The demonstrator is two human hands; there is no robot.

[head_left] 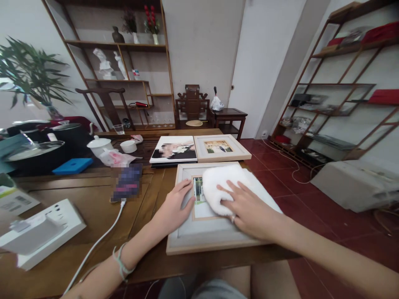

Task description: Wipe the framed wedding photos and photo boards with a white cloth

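A framed picture (183, 238) with a pale wooden edge lies flat near the table's front edge. On its right half rests a fluffy white cloth (230, 176), which covers part of the small photo (198, 191) in the mount. My right hand (241, 199) presses into the cloth from above, fingers spread and bent into the pile. My left hand (176, 205) lies at the left side of the frame, fingers stretched out and touching it, holding nothing.
Behind stand a photo panel (174, 155) and another wooden frame (245, 153). To the left are a phone (127, 182) on a white cable (102, 236), a power strip (67, 226), a blue pad (72, 165), a lidded white bowl (99, 145) and dark pots. A tiled floor (299, 203) lies right.
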